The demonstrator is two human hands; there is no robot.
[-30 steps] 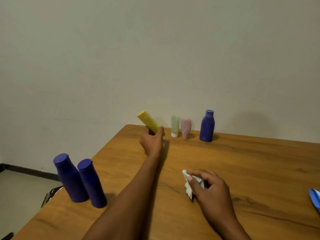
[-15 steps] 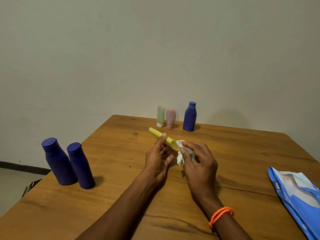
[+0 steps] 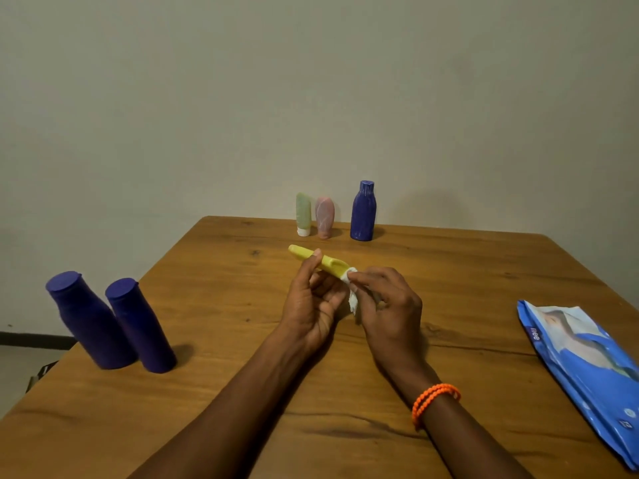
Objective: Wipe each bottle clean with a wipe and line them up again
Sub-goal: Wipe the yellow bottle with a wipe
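Yellow bottle is lying tilted in the left hand, whose fingers are gripping it, while the right hand is pinching a white wipe against its end.

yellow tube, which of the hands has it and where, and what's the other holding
The left hand pinches the yellow tube around its middle; the right hand holds a white wipe against its near end.

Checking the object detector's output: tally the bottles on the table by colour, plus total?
Blue bottles: 3
Yellow bottle: 1, held in the left hand, wipe in the right hand
Green bottle: 1
Pink bottle: 1
Total: 6
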